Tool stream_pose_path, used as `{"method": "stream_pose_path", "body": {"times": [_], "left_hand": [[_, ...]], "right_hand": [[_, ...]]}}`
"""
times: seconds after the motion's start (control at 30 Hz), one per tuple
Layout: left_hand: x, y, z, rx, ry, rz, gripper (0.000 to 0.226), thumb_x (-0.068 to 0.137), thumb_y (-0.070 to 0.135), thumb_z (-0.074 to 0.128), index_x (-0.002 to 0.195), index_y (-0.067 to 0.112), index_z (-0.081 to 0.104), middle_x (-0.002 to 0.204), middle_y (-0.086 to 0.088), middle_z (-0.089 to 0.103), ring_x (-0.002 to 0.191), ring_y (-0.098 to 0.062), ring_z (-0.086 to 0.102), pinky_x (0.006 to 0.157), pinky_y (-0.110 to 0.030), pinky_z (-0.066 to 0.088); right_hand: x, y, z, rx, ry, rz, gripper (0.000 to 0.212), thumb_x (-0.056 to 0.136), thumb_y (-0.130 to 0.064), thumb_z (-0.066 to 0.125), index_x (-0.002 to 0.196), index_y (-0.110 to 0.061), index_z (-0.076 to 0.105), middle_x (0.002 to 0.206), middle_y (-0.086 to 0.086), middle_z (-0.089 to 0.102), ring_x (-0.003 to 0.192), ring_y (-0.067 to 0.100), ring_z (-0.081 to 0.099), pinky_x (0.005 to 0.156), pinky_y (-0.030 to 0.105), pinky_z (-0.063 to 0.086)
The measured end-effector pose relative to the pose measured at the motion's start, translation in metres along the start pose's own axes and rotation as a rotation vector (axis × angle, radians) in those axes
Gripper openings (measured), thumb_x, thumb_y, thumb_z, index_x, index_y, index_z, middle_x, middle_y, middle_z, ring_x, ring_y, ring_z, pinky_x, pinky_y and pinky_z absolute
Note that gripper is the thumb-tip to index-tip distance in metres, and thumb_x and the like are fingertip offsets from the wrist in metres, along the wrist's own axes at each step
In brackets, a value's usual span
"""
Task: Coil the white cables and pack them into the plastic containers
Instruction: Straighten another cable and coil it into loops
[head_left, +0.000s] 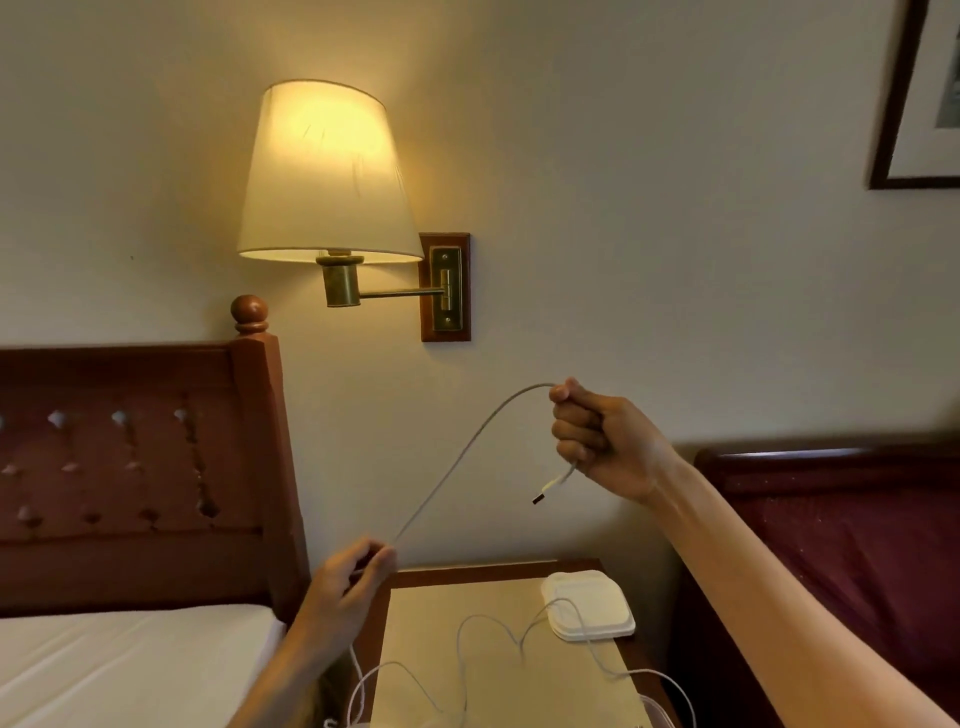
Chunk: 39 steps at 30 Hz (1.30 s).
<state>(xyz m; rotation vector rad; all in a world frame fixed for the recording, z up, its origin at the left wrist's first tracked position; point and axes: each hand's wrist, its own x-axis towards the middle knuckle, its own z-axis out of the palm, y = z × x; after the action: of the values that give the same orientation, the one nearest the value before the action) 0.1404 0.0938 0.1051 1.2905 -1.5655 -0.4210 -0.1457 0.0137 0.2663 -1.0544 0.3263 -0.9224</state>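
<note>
White cable (457, 460): a taut-ish span runs through the air from my lower left up to my upper right, in front of the wall, above the nightstand (498, 670). Its plug end (545, 491) sticks out below my right hand (602, 441) and hangs free, a short tail only

Right hand: fist clenched around the cable near that end, cable entering at the top of the fist by the thumb and leaving at the bottom. I judge this is the anchor for the coil; the short tail keeps the connector out of the loops

Left hand (348, 587): fingers and thumb pinched on the cable lower down, well apart from the right hand. I read this as the feeding hand, holding the span straight so the next loop can be laid without kinks

Below the left pinch, the cable drops toward the nightstand; loose white cable (467, 639) sprawls in open curves on the top. Whether this is the same cable or a second one, I cannot tell

White plastic container (589, 605): closed, at the far right corner of the nightstand, a strand lying across it. Not yet in use; coiling looks barely started

Surroundings: lit wall lamp (327, 171) above, bed with headboard (130, 467) to the left
</note>
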Motion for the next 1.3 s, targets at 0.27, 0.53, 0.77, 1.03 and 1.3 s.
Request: {"method": "stream_pose_path", "body": {"times": [0.27,0.53,0.77,1.03,1.3], "left_hand": [[0.018,0.114,-0.027,0.590,-0.578,0.107,0.040,0.102,0.040,0.042,0.067,0.026,0.055,0.062,0.008,0.055,0.058,-0.008,0.051,0.063,-0.028,0.043],[0.053,0.186,-0.056,0.561,-0.270,0.360,0.035,0.101,0.032,0.043,0.073,0.020,0.059,0.056,0.012,0.052,0.055,0.000,0.052,0.058,-0.012,0.037],[0.087,0.175,-0.060,0.465,0.086,0.576,0.039,0.097,0.046,0.038,0.073,0.020,0.055,0.062,0.009,0.058,0.060,-0.008,0.060,0.064,-0.030,0.049],[0.097,0.152,-0.043,0.119,0.079,0.480,0.037,0.100,0.034,0.040,0.074,0.011,0.054,0.059,0.011,0.047,0.057,-0.008,0.045,0.059,-0.015,0.034],[0.070,0.064,-0.006,-0.256,-0.006,0.143,0.037,0.102,0.037,0.037,0.077,0.020,0.058,0.057,0.005,0.040,0.045,-0.011,0.031,0.041,-0.023,0.026]], "right_hand": [[0.011,0.041,0.029,-0.422,-0.012,-0.084,0.038,0.105,-0.025,0.036,0.108,0.003,0.062,0.089,0.018,0.070,0.083,0.029,0.070,0.079,0.035,0.059],[0.018,0.054,0.063,-0.733,-0.121,-0.150,0.041,0.106,-0.025,0.032,0.095,-0.007,0.067,0.065,0.009,0.065,0.058,0.019,0.062,0.065,0.026,0.054],[0.018,0.037,0.078,-0.331,-0.221,-0.036,0.042,0.106,-0.024,0.030,0.090,-0.005,0.064,0.060,0.007,0.048,0.054,0.018,0.047,0.057,0.028,0.045],[0.005,0.012,0.084,0.075,-0.413,0.063,0.023,0.102,-0.020,0.038,0.095,-0.007,0.055,0.061,-0.002,0.049,0.049,0.006,0.044,0.050,0.018,0.042],[-0.008,-0.023,0.080,0.170,-0.295,0.046,0.023,0.101,-0.016,0.035,0.088,-0.010,0.053,0.054,-0.007,0.036,0.041,0.005,0.033,0.043,0.017,0.028]]}}
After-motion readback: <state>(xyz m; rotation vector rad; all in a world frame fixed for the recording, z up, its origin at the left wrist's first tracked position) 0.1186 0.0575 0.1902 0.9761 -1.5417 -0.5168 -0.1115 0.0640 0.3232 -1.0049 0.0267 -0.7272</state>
